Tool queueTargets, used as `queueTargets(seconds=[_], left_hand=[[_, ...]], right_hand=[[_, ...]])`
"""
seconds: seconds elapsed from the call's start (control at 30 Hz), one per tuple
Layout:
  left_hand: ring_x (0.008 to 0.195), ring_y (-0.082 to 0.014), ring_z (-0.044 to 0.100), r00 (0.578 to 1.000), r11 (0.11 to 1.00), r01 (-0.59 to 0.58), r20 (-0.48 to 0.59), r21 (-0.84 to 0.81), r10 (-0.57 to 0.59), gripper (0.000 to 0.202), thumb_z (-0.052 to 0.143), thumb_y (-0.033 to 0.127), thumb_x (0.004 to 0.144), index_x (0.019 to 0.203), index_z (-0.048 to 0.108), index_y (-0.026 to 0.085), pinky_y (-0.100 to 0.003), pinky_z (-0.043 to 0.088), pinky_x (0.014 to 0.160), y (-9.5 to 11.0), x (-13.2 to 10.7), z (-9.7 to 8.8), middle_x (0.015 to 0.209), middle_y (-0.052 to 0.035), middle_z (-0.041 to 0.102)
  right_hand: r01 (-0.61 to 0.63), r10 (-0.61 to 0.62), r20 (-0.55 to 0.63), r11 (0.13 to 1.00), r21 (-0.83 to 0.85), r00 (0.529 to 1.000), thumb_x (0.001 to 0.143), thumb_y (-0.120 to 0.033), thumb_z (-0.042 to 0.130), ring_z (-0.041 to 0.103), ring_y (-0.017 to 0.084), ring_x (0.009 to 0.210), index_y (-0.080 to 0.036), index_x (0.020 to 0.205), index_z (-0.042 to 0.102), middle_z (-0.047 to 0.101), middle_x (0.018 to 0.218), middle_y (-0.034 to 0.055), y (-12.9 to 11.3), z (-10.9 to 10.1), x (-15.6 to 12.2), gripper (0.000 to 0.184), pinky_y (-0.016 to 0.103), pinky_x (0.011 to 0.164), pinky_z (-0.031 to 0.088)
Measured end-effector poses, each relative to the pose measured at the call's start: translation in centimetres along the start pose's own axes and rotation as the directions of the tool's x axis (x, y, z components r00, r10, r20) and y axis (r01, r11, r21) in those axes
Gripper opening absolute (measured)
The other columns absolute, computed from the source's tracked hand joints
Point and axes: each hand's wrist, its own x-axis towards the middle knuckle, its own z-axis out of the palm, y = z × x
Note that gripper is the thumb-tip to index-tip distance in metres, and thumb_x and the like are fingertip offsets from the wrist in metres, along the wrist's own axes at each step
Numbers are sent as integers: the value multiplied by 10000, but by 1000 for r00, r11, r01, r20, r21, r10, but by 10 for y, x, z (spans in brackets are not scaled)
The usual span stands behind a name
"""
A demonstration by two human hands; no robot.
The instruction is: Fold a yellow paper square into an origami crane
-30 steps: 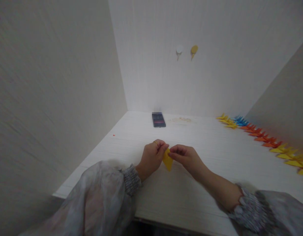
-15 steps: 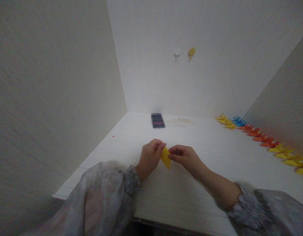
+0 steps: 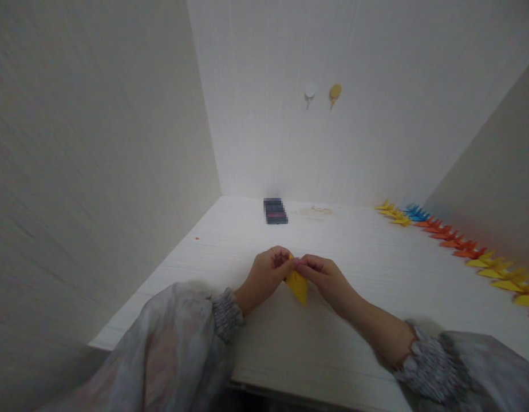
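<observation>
A folded piece of yellow paper (image 3: 297,288) is held above the white table, its pointed end hanging down toward me. My left hand (image 3: 271,269) pinches its upper left part between thumb and fingers; a ring shows on one finger. My right hand (image 3: 322,276) is closed on the paper's upper edge, its thumb and fingertips meeting the left thumb. The fingers cover the top of the paper, so the folds there are hidden.
A row of folded paper cranes in yellow, blue (image 3: 417,212), orange (image 3: 447,233) and yellow (image 3: 502,274) runs along the right wall. A dark, blurred-out flat object (image 3: 275,211) lies near the back wall. Two hooks, white (image 3: 310,93) and yellow (image 3: 335,92), hang on that wall.
My hands have come together at the top of the yellow paper. The paper has shifted slightly right and toward me, and its face is turned more to view.
</observation>
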Motion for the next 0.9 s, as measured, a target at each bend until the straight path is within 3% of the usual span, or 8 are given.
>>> queueTargets(seconds=[0.17, 0.33, 0.57, 0.9], left_hand=[[468, -59, 491, 980, 972, 171, 128, -162, -152, 269, 579, 376, 668, 700, 478, 129, -183, 412, 453, -1, 2, 2, 565, 26, 517], [454, -56, 490, 967, 966, 202, 189, -160, -171, 278, 584, 382, 659, 681, 482, 124, -181, 412, 448, -2, 2, 1, 546, 29, 517], [457, -53, 461, 999, 999, 38, -8, -29, -38, 242, 561, 357, 685, 638, 499, 128, -172, 383, 448, -2, 2, -1, 515, 38, 500], [389, -58, 462, 992, 982, 128, -2, -139, -130, 288, 550, 362, 687, 531, 497, 126, -176, 378, 422, 7, -2, -1, 413, 28, 498]], right_hand=[[-33, 32, 27, 999, 41, 999, 716, -303, 509, 425, 101, 533, -166, 599, 513, 473, 554, -27, -1, -2, -3, 181, 225, 513, 321], [-93, 87, 69, 991, 92, 994, 689, -313, 534, 417, 96, 509, -164, 579, 501, 476, 541, -27, 1, -2, -3, 188, 224, 492, 307], [-125, 109, 99, 978, 165, 989, 649, -384, 608, 435, 86, 515, -159, 635, 506, 513, 576, -27, 6, 3, 3, 247, 218, 492, 309], [-158, 142, 104, 975, 157, 984, 573, -376, 683, 435, 77, 474, -151, 580, 535, 537, 526, -27, -3, 2, 0, 269, 224, 474, 305]])
